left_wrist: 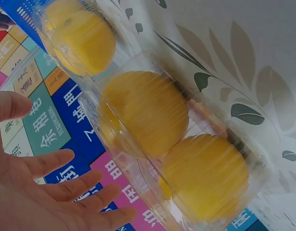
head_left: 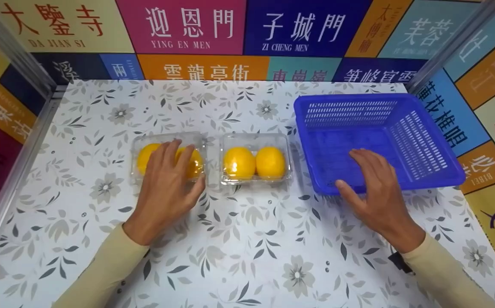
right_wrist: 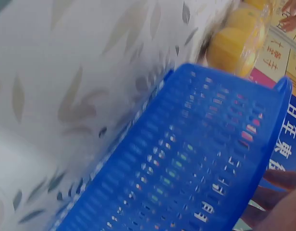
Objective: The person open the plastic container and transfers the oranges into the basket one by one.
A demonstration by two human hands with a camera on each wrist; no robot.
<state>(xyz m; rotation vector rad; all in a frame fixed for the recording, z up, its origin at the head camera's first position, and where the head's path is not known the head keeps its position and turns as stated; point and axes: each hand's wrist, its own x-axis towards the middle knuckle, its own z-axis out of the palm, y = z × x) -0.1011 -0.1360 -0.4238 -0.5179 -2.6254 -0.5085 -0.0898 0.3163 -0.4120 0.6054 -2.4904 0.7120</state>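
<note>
Two clear plastic clamshell boxes stand side by side on the table, each with two round yellow-orange fruits inside. Over the left clamshell box (head_left: pixel 204 147) is my left hand (head_left: pixel 164 188), its fingers spread and covering part of the fruit. In the left wrist view those fingers are extended beside the box's clear wall, and I see no grip on it. The other clamshell box (head_left: pixel 256 179) sits just to the right, closed. My right hand (head_left: pixel 377 194) hovers at the near rim of a blue plastic basket (head_left: pixel 345 141), fingers relaxed and holding nothing.
The basket has slotted walls and stands at the right, a short gap from the right-hand box. White leaf-patterned cloth covers the table (head_left: pixel 247 239). Colourful lettered panels (head_left: pixel 187 25) rise behind it and at both sides.
</note>
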